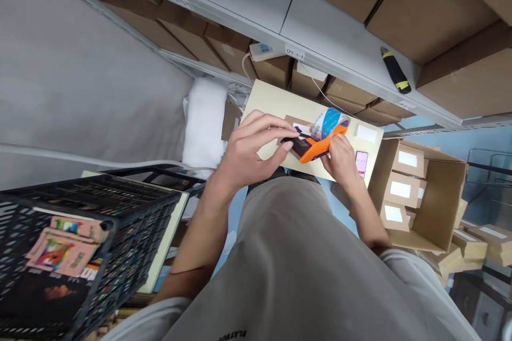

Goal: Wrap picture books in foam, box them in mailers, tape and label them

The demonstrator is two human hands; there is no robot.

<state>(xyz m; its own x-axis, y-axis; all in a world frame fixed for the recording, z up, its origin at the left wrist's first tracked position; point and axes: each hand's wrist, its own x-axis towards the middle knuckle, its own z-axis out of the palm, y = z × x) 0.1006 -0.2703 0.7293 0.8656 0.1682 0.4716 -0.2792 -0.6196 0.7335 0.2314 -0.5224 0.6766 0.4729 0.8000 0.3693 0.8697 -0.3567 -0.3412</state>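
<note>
My right hand (342, 155) is wrapped round the handle of an orange tape dispenser (316, 150). A roll of clear and blue tape (328, 123) sits on the dispenser's far side. My left hand (262, 146) is at the dispenser's dark front end, thumb and fingertips on either side of it with the fingers apart. Whether the left fingertips hold the tape's end cannot be made out. Beneath the dispenser, a small cardboard box with a white label (302, 128) lies partly hidden on the cream table (272, 97).
A phone (361, 163) and white labels (366, 134) lie on the table's right side. An open carton (444, 208) holding small boxes stands at the right. A black crate (132, 229) is at the left. A utility knife (396, 70) rests on the shelf (320, 21) above.
</note>
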